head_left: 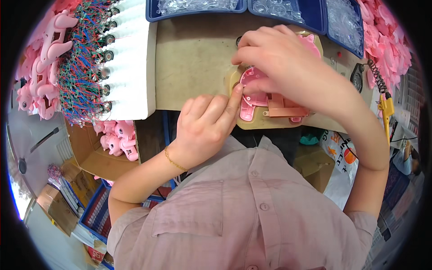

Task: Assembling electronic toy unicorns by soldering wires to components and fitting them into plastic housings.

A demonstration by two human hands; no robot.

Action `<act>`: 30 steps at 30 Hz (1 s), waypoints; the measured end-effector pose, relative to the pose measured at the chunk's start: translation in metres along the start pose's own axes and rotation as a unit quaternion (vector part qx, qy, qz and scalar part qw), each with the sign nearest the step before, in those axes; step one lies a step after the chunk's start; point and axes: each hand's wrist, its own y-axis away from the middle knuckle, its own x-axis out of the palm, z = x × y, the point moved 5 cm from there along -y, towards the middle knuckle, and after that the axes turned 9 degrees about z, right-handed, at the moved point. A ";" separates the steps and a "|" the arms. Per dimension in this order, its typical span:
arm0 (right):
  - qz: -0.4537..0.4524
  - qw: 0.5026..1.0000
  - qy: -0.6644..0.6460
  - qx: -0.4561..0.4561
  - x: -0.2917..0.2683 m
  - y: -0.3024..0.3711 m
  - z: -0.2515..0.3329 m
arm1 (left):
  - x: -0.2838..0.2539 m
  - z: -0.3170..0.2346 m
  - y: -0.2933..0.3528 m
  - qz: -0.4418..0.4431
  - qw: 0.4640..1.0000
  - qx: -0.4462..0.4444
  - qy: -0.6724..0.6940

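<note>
A pink plastic toy-animal half shell (247, 111) lies hollow side up in a yellowish holder (270, 124) on the bench. My left hand (204, 120) is closed beside it. The left index finger points onto the shell's edge and meets my right thumb; anything small between them is hidden. My right hand (274, 56) arches over the shell from the right, fingers apart from the thumb, with the thumb pressed to the shell. An orange-pink boxy part (285, 108) sits in the shell under my right wrist. Another pink piece (310, 44) shows behind that hand.
Blue bins (196, 16) of clear plastic parts line the far side. At left, a white foam tray (135, 58) carries small speakers and bundled wires (81, 67). Pink shells (387, 40) pile at right, near a yellow tool (386, 108) on a coiled cord. A cardboard box (85, 150) holds pink toys.
</note>
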 end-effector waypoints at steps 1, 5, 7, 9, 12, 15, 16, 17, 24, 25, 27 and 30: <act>0.057 0.998 -0.008 -0.006 0.006 -0.004 -0.002 | 0.000 -0.001 0.000 0.019 1.000 0.004 -0.008; 0.127 0.992 0.015 -0.003 0.008 -0.012 -0.001 | -0.013 -0.008 -0.008 0.074 0.995 0.060 -0.033; 0.131 0.991 0.008 -0.014 0.005 -0.015 -0.008 | -0.011 -0.015 -0.017 0.127 0.975 0.106 -0.148; 0.120 0.993 0.003 -0.001 0.007 -0.008 -0.014 | -0.005 -0.011 -0.017 0.127 0.983 0.092 -0.100; 0.015 0.996 -0.086 0.037 -0.022 0.017 -0.006 | -0.016 0.004 -0.013 0.144 0.987 0.010 0.072; -0.079 0.963 -0.203 0.157 -0.045 0.079 -0.011 | -0.026 0.034 -0.015 0.125 0.928 -0.185 0.299; -0.084 0.936 -0.230 0.251 -0.047 0.099 -0.017 | -0.032 0.036 -0.027 0.097 0.938 -0.178 0.281; -0.087 0.936 -0.227 0.254 -0.047 0.106 -0.016 | -0.039 0.041 -0.043 0.068 0.948 -0.172 0.260; -0.103 0.920 -0.303 0.225 -0.023 0.114 -0.015 | -0.009 0.001 -0.117 0.067 0.979 -0.062 0.181; -0.128 0.934 -0.267 0.202 -0.021 0.116 -0.006 | -0.011 0.003 -0.114 0.071 0.961 -0.056 0.260; -0.149 0.964 -0.151 0.161 -0.029 0.122 0.022 | 0.001 0.008 -0.101 0.124 0.904 -0.114 0.392; -0.173 0.951 -0.184 0.180 -0.014 0.134 0.043 | 0.016 0.009 -0.090 0.160 0.748 -0.244 0.596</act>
